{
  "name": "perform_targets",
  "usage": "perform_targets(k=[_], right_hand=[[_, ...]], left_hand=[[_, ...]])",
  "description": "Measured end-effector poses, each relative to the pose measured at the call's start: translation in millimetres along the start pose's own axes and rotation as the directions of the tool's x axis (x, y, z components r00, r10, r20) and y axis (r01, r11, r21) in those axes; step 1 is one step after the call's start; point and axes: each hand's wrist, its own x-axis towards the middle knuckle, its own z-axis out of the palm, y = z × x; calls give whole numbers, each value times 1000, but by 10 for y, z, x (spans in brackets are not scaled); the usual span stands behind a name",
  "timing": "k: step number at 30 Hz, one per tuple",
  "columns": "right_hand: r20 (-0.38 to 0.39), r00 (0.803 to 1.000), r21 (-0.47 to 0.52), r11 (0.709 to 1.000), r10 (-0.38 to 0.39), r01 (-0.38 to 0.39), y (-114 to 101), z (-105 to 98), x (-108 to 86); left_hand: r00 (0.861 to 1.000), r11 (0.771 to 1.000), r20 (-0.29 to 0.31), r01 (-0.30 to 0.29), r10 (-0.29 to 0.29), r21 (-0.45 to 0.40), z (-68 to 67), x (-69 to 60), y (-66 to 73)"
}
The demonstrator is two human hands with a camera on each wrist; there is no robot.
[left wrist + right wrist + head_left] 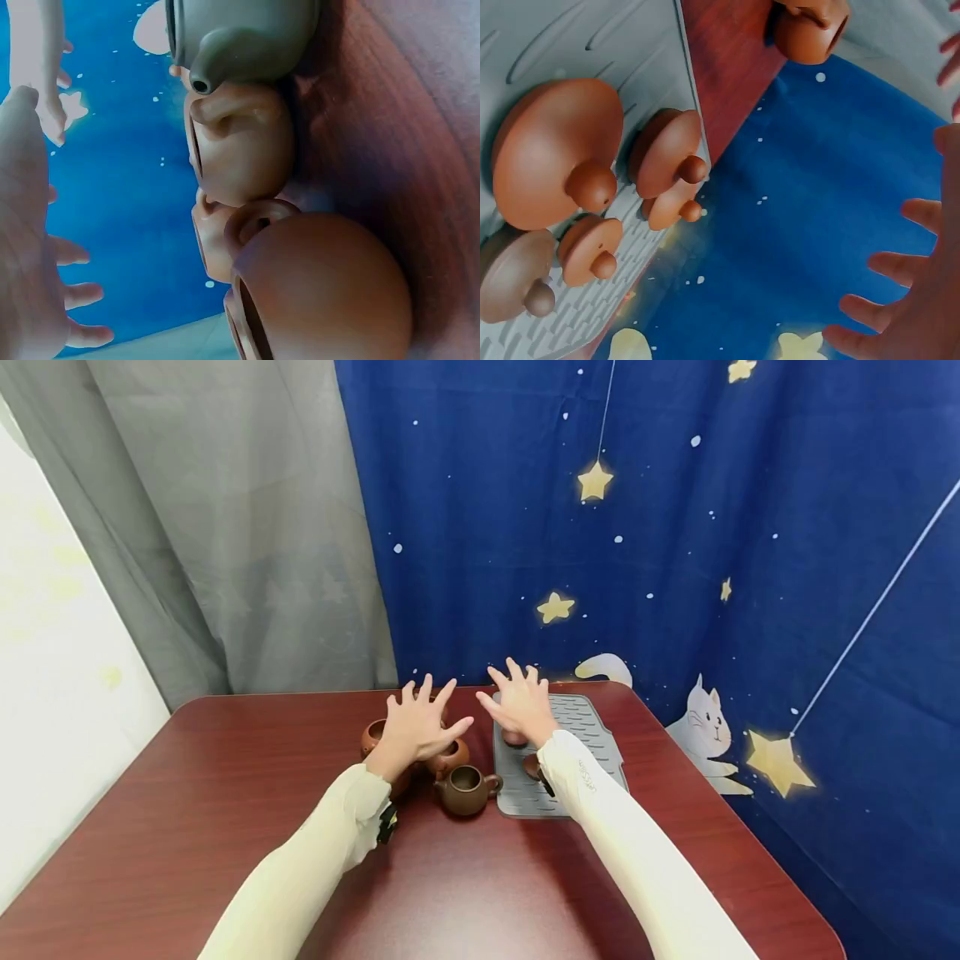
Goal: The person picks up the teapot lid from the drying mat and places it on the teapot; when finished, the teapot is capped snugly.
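Note:
My left hand (417,722) hovers with spread fingers over a group of clay teapots without lids. A dark brown teapot (463,792) stands nearest me, its handle toward the mat. Behind it is an orange-brown teapot (448,758), and others are partly hidden by my hand and wrist. The left wrist view shows a large reddish teapot (322,285) up close. My right hand (522,703), fingers also spread, is above the grey drying mat (517,793). Several knobbed teapot lids lie on the mat, including a large orange lid (555,150) and a brownish-grey lid (514,274). Neither hand holds anything.
The teapots and mat sit toward the far side of a reddish-brown wooden table (225,793). Beyond its far edge hang a grey curtain (247,527) and a blue curtain (487,527) with stars and a white cat.

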Motion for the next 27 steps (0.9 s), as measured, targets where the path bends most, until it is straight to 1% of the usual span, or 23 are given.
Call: perform_targets(k=[2, 4, 7, 11, 13, 16, 20, 24, 27], right_hand=[[3, 1000, 5, 1000, -2, 2, 6, -29, -31], [14, 1000, 34, 999, -5, 4, 22, -57, -66], [17, 1000, 118, 993, -23, 21, 68, -91, -126], [-13, 999, 258, 965, -51, 52, 144, -119, -235], [-28, 998, 314, 947, -61, 67, 181, -136, -296], [-44, 996, 369, 926, -73, 84, 236, -162, -389], [-40, 996, 412, 907, -75, 85, 300, -194, -513], [-40, 997, 446, 891, -73, 83, 366, -168, -617], [-20, 998, 471, 880, -52, 55, 433, -119, -682]], left_hand=[[1000, 999, -6, -5, 4, -37, -9, -58, -24], [1000, 997, -22, -19, 17, -80, -15, -122, -38], [998, 990, -34, -60, 56, -128, -10, -231, -41], [990, 976, -58, -133, 125, -172, 25, -398, -15], [987, 969, -70, -154, 143, -195, 52, -479, 7], [986, 956, -60, -164, 154, -241, 90, -577, 36], [987, 947, -21, -158, 159, -280, 138, -643, 53], [987, 947, -6, -157, 161, -281, 186, -687, 41], [984, 950, 16, -168, 178, -265, 218, -726, 32]])
